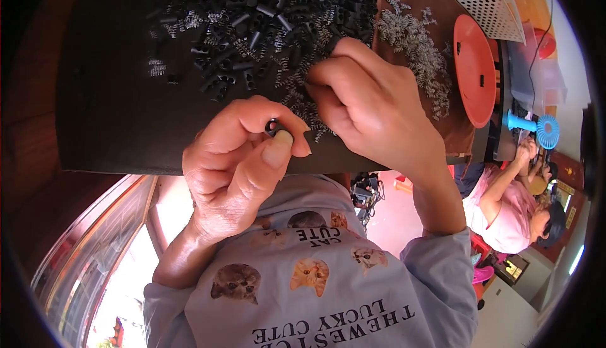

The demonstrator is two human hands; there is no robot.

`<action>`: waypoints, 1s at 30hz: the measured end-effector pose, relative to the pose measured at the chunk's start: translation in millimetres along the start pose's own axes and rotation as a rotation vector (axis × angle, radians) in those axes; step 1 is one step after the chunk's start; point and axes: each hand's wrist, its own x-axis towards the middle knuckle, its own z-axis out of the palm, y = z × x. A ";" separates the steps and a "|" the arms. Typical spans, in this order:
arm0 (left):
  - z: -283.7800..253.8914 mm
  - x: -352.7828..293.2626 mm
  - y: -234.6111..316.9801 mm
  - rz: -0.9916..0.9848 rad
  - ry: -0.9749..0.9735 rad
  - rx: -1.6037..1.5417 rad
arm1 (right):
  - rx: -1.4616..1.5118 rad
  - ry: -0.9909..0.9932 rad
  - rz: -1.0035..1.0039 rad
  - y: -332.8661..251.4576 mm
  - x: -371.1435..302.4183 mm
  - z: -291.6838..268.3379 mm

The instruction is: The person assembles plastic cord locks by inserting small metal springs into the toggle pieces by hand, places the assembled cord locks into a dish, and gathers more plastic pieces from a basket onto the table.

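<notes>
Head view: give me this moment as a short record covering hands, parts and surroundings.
left hand: pinches a small black part with an opening between thumb and forefinger
right hand: curled beside silver coiled springs; grip hidden
ahead: heap of black cylindrical parts on a dark tabletop
right side: spring pile on a brown sheet; red oval dish holding two black pieces
nearby: person in pink top; blue fan
</notes>
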 end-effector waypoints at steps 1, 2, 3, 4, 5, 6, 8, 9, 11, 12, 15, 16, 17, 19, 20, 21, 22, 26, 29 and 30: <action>-0.1 1.0 -0.1 0.000 -0.021 0.011 | -0.003 0.000 0.001 -1.1 0.1 -0.8; -0.6 1.2 -0.3 0.000 -0.038 0.025 | 0.082 0.055 0.031 -3.1 0.6 -0.6; -1.0 1.3 -0.7 0.001 -0.036 0.027 | 0.166 0.110 0.062 -4.6 0.9 -0.8; -1.3 1.2 -1.1 0.010 -0.035 0.032 | 0.167 0.110 0.060 -5.1 1.4 -1.6; -1.5 1.2 -1.1 0.018 -0.035 0.036 | 0.197 0.113 0.064 -5.8 1.9 -3.1; -1.3 1.2 -0.7 0.019 -0.035 0.036 | 0.226 0.116 0.068 -6.3 1.9 -4.1; -0.7 1.7 0.0 0.010 -0.040 0.052 | 0.235 0.104 0.083 -6.0 -1.8 -4.0; -0.7 2.0 0.0 0.009 -0.041 0.051 | 0.243 0.093 0.099 -5.5 -4.2 -3.7; -0.4 1.9 0.6 -0.009 -0.046 0.054 | 0.267 0.081 0.099 -4.4 -7.8 -3.7; -0.2 1.5 0.7 -0.008 -0.045 0.056 | 0.291 0.069 0.099 -4.2 -8.9 -3.5; 0.4 0.9 0.1 0.004 -0.037 0.053 | 0.400 0.112 0.099 -3.9 -11.8 -2.0; 0.6 1.0 0.2 0.005 -0.040 0.062 | 0.399 0.112 0.099 -5.5 -12.0 -3.6; 0.6 1.0 0.3 0.006 -0.043 0.071 | 0.423 0.107 0.123 -8.5 -11.7 -5.8; 0.7 0.8 0.4 0.005 -0.040 0.068 | 0.447 0.102 0.147 -11.3 -10.8 -8.3; 0.9 0.9 0.5 0.004 -0.038 0.064 | 0.454 0.112 0.139 -11.8 -10.4 -8.9; 1.1 1.0 0.5 0.004 -0.038 0.064 | 0.460 0.121 0.131 -12.1 -9.9 -9.6; 1.2 1.3 0.4 0.005 -0.040 0.068 | 0.460 0.121 0.132 -12.2 -9.3 -10.5; 1.4 1.5 0.8 -0.003 -0.042 0.071 | 0.484 0.141 0.128 -12.9 -9.0 -14.3; 1.4 1.1 0.3 -0.003 -0.037 0.059 | 0.550 0.137 0.166 -16.8 -9.4 -17.0; 1.4 1.1 0.1 -0.004 -0.036 0.060 | 0.601 0.135 0.190 -18.0 -9.0 -17.9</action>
